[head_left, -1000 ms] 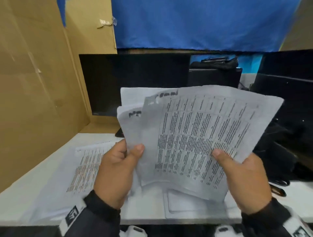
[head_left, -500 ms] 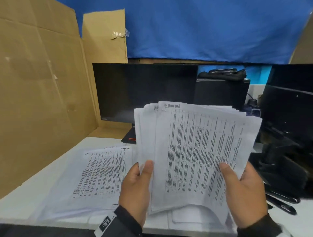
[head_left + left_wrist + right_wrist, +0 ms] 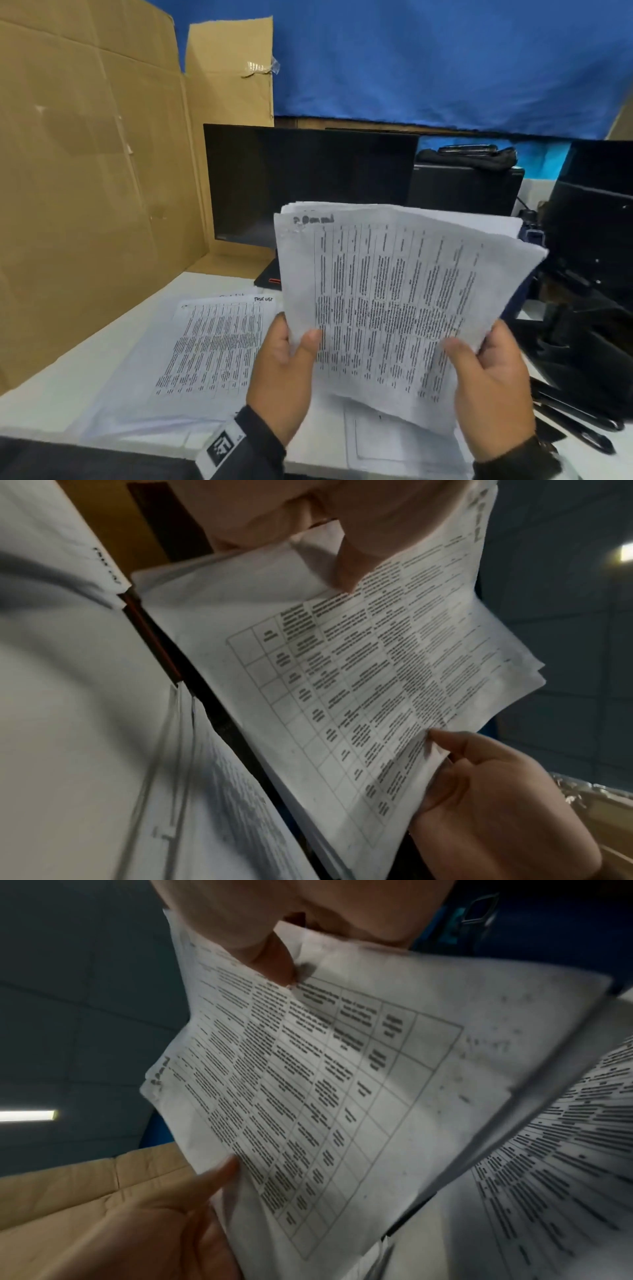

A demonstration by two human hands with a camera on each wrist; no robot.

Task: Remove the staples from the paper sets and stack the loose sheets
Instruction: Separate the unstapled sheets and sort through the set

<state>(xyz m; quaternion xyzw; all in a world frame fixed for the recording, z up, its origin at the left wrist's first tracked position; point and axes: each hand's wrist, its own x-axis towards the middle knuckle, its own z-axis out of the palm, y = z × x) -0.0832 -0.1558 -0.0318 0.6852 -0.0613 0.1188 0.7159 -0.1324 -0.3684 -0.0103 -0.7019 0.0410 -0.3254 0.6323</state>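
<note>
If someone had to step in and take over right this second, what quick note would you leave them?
Left hand: grips the lower left edge of the held sheaf, thumb on its front.
Right hand: grips the sheaf's lower right corner the same way.
The sheaf is raised off the white desk, its sheets roughly squared.
A pile of printed sheets lies on the desk to the left.
Whether any staple remains in the held sheaf cannot be seen.
Probably next: check its corners, then lay it on the pile.
</note>
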